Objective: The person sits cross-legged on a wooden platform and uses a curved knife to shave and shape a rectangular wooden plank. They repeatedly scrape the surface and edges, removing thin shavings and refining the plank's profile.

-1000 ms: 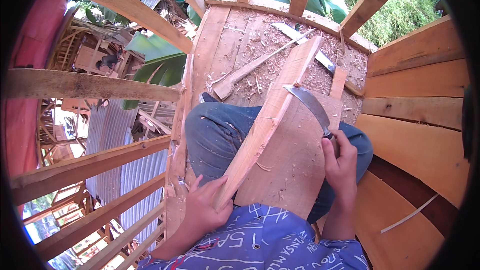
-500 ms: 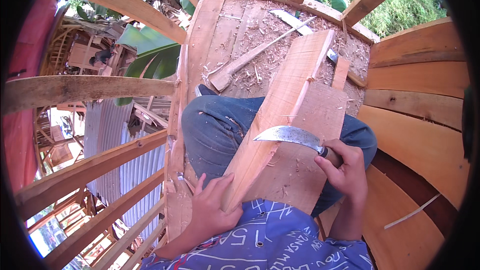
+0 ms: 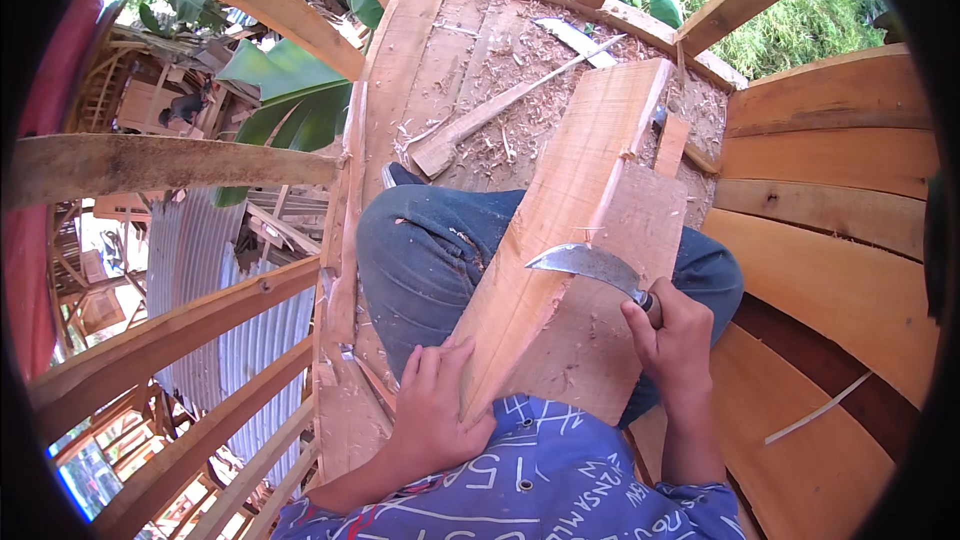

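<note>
A thick wooden plank point(image 3: 575, 180) lies slanting across my lap, its far end to the upper right. My left hand point(image 3: 438, 405) is closed around its near end, fingers over the left edge. In my right hand point(image 3: 678, 340) is the dark handle of a curved knife point(image 3: 597, 262). The blade points left across the plank's right edge, its tip over the upper face; whether it touches the wood I cannot tell. Under the plank, a wide flat board point(image 3: 590, 335) rests across my legs.
Wood shavings cover the plank floor point(image 3: 470, 60) ahead. A wooden stick with a broad end point(image 3: 440, 148) and a saw blade point(image 3: 578, 38) lie there. Slatted rails point(image 3: 180, 325) stand on the left, with rooftops beyond. A board wall point(image 3: 820, 270) rises on the right.
The knife has shifted slightly right and up, with its tip reaching less far over the plank. The fingers of my left hand have drawn closer together. The whole view has moved a little.
</note>
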A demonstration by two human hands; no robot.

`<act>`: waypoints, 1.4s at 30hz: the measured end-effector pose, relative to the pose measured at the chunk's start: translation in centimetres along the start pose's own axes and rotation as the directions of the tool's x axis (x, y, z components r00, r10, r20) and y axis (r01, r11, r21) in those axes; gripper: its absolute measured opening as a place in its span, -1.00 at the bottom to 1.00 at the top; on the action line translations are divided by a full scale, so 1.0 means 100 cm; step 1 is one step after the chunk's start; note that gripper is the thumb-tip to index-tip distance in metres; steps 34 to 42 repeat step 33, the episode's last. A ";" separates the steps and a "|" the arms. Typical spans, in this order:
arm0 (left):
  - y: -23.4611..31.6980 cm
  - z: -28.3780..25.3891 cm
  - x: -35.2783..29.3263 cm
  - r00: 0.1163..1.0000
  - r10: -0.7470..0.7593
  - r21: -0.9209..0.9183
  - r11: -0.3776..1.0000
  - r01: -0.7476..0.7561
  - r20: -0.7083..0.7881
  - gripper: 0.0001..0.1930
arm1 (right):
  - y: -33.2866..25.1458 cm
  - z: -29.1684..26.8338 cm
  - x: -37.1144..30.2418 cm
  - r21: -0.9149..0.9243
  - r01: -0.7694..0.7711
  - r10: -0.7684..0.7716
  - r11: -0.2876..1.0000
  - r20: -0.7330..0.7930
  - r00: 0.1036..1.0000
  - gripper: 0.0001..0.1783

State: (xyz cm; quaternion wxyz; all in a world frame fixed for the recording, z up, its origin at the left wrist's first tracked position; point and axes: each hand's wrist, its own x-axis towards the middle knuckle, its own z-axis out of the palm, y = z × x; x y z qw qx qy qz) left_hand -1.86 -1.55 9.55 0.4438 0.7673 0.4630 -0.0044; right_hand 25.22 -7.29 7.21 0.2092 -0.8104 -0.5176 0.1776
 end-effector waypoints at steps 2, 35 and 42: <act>-0.003 0.007 0.001 1.000 0.006 -0.066 0.998 -0.005 0.024 -0.23 | 0.001 -0.006 0.004 -0.123 0.014 -0.019 0.992 -0.038 0.999 -0.50; -0.001 0.022 0.001 0.990 0.075 -0.044 0.997 -0.070 0.119 -0.17 | -0.012 -0.014 0.004 -0.211 -0.192 0.209 0.958 0.061 0.976 -0.47; -0.001 0.022 0.001 0.990 0.075 -0.044 0.997 -0.070 0.119 -0.17 | -0.012 -0.014 0.004 -0.211 -0.192 0.209 0.958 0.061 0.976 -0.47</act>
